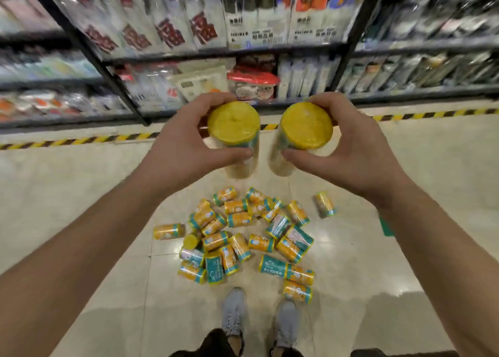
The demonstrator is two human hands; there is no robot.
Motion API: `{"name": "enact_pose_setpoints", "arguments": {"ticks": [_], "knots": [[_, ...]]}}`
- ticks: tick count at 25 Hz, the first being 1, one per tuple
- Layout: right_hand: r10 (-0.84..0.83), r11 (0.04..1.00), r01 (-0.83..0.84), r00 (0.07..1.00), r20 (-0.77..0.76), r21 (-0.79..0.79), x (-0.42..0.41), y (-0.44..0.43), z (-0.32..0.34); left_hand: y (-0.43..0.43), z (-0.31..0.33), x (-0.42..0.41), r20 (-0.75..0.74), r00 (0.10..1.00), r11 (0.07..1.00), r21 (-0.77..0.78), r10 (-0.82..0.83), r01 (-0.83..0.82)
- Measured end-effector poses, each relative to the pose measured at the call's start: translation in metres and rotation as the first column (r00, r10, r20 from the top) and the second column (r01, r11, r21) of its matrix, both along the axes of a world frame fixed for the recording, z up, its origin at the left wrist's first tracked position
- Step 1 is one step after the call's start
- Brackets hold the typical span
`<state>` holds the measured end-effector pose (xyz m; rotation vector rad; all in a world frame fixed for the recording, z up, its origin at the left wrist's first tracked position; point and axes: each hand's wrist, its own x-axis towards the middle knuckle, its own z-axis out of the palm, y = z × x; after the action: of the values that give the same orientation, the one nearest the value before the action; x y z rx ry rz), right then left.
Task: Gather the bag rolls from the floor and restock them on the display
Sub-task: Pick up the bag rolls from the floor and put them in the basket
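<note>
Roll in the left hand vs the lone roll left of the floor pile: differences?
The held roll is gripped in the left hand, off the floor; the lone roll lies untouched on it. The held roll points its yellow end at the camera; the lone roll lies on its side, label showing. Both share yellow wrap with teal bands.

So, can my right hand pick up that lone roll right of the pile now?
Probably not yet: the right hand is full, gripping a yellow roll. The lone roll itself lies apart from the pile, unobstructed.
</note>
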<state>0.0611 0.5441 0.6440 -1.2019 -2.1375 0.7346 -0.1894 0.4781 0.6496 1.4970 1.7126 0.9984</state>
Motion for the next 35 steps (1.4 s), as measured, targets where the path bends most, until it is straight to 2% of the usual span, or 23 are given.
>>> {"name": "enact_pose_setpoints", "arguments": {"ticks": [3,8,11,14,18,22,27,31,35], "knots": [[0.029,0.992,-0.025,0.999,-0.031,0.121,-0.015,-0.021,0.120,-0.025,0.114,-0.012,-0.017,1.000,0.995,0.101,-0.009,0.011],[0.091,0.980,-0.075,0.992,-0.081,0.185,-0.034,-0.047,0.194,-0.066,0.191,-0.026,0.010,1.000,0.973,0.230,0.018,-0.020],[0.153,0.972,-0.130,0.982,-0.110,0.195,-0.042,-0.054,0.214,-0.091,0.210,-0.028,0.033,0.996,0.965,0.247,0.082,-0.088],[0.282,0.941,-0.264,0.958,-0.059,0.211,-0.046,-0.062,0.231,-0.130,0.211,-0.020,0.070,0.978,0.942,0.266,0.195,-0.207],[0.578,0.803,-0.568,0.816,-0.001,0.183,-0.070,-0.088,0.243,-0.202,0.207,0.002,0.111,0.901,0.867,0.243,0.420,-0.434],[0.798,0.596,-0.790,0.603,0.004,0.146,-0.106,-0.133,0.232,-0.298,0.197,0.031,0.157,0.721,0.691,0.209,0.675,-0.692],[0.951,0.305,-0.950,0.301,-0.063,0.068,-0.137,-0.264,0.223,-0.460,0.196,0.093,0.118,0.415,0.390,0.190,0.902,-0.901],[0.995,0.083,-0.995,0.080,-0.057,0.053,-0.133,-0.400,0.222,-0.593,0.196,0.162,0.121,0.172,0.149,0.179,0.978,-0.973],[0.979,-0.202,-0.977,-0.203,-0.014,0.071,-0.101,-0.562,0.225,-0.739,0.187,0.251,0.170,-0.072,-0.104,0.192,0.983,-0.976]]}}
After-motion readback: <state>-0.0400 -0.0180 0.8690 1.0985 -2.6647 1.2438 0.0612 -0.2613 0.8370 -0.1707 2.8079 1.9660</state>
